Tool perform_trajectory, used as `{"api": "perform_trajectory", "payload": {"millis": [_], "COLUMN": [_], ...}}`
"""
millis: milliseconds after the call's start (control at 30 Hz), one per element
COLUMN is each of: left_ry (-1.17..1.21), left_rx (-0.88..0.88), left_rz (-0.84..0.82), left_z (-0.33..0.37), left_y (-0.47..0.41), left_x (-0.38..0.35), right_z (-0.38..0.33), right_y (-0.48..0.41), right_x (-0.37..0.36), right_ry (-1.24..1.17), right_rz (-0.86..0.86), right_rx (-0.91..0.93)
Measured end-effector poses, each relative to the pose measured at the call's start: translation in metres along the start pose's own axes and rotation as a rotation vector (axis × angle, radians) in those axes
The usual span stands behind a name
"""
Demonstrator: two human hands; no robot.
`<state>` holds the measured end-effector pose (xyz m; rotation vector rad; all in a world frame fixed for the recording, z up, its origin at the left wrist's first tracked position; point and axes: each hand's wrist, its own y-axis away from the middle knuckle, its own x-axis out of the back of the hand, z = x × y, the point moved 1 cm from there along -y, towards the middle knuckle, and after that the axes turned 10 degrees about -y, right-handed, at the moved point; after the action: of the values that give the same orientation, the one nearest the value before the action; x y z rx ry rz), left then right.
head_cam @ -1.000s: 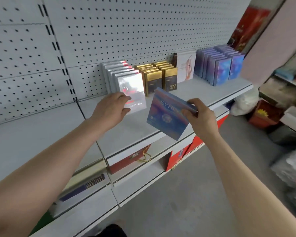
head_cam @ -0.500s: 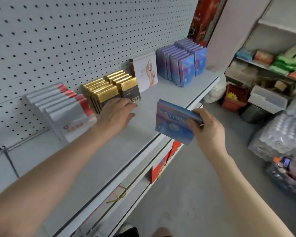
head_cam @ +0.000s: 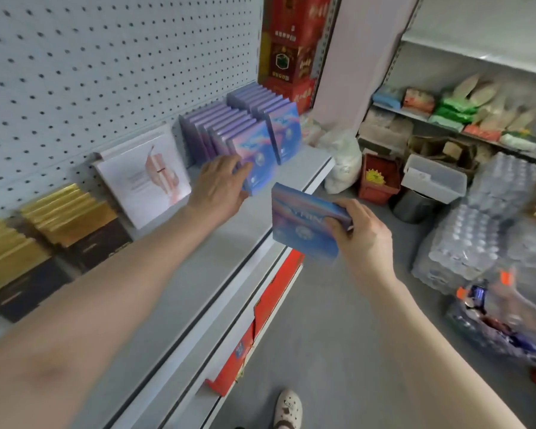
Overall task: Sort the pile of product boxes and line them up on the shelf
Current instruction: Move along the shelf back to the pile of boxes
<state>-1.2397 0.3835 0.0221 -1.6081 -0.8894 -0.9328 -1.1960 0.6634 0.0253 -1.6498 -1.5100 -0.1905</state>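
Box (head_cam: 300, 218): flat square pack, blue-purple sky print with a pale globe, white lettering partly under the thumb; thin blue side edge on top.
Box place: in the air, tilted, just off the shelf (head_cam: 198, 267) front edge, near the blue rows.
Right hand (head_cam: 362, 236): grips box at its right upper corner, thumb on the face, fingers curled behind.
Left hand (head_cam: 220, 187): fingers fairly straight, laid on the front pack (head_cam: 260, 150) of the left blue row; no grip visible.
Blue count: 2 rows upright on shelf, left row (head_cam: 217, 128) and right row (head_cam: 260, 100), side by side, faces forward; several packs each, edges too blurred for an exact count. Plus 1 in hand.
White boxes (head_cam: 143, 174): 2, leaning back on pegboard (head_cam: 106, 57), left of the blue rows.
Gold boxes (head_cam: 72, 212): 2 rows, gold tops, black fronts, left of the white ones; count per row unclear.
Red cartons (head_cam: 291, 41): stack past the shelf end.
Floor: water packs (head_cam: 477, 230) at right, 1 shoe (head_cam: 288, 407) at bottom.
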Motion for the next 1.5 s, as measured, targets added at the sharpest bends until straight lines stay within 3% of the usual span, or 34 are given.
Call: {"api": "perform_trajectory", "payload": {"millis": [333,600,733,967,1167,1500], "left_ry": [-0.138,-0.254,-0.27,-0.325,-0.378,-0.449], "left_rx": [0.336,0.444,0.538,0.614,0.679,0.861], "left_rz": [-0.207,-0.11,-0.155,-0.216,-0.314,-0.331], "left_z": [-0.003,-0.011,-0.003,-0.008,-0.004,0.023], "left_y": [-0.142,-0.148,-0.155,-0.181,-0.195,-0.211], "left_x": [-0.075,-0.106,-0.108,-0.113,-0.126,-0.126], "right_z": [0.096,0.133,0.144,0.161,0.173,0.179], "right_y": [-0.148,-0.258,-0.316,-0.393,-0.419,-0.452], "right_x": [-0.008,-0.065,-0.091,-0.137,-0.182,-0.218], "right_ry": [-0.061,-0.147,-0.234,-0.139,0.083,0.009], "right_rz": [-0.082,-0.269,-0.411,-0.527,-0.6,-0.592], "right_rx": [0.118,0.172,0.172,0.326,0.621,0.812]}}
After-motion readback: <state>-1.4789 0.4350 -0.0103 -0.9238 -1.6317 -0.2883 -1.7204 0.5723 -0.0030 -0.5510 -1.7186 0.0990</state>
